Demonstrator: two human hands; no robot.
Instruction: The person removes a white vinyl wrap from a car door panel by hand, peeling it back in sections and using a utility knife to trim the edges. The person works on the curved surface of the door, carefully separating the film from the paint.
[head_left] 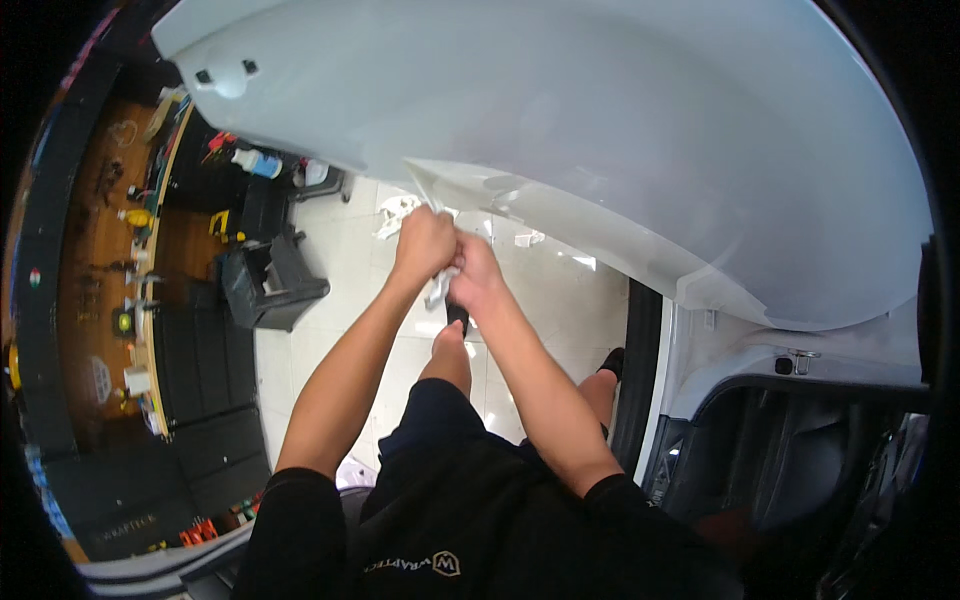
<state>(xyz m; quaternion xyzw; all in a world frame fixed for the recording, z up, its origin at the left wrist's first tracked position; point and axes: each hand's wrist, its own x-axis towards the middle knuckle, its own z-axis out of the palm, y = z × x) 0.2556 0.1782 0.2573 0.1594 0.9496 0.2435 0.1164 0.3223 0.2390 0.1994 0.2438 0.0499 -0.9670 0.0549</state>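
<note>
A light-coloured car door (560, 90) spans the top of the view. From its lower edge a sheet of thin clear film (462, 180) hangs partly loose and is drawn to a taut point at my hands. My left hand (426, 243) is closed in a fist around the gathered film, just below that edge. Pressed up against it, my right hand (476, 274) is also closed on the film, and a crumpled tail (438, 290) of it sticks out beneath. My fingertips are mostly hidden inside the grips.
On the left stand a black rolling cart (270, 285), a workbench with tools and a spray bottle (258, 163). Crumpled scraps (396, 214) lie on the white tiled floor (330, 360). At right is the car's open doorway (780, 440) with a dark interior.
</note>
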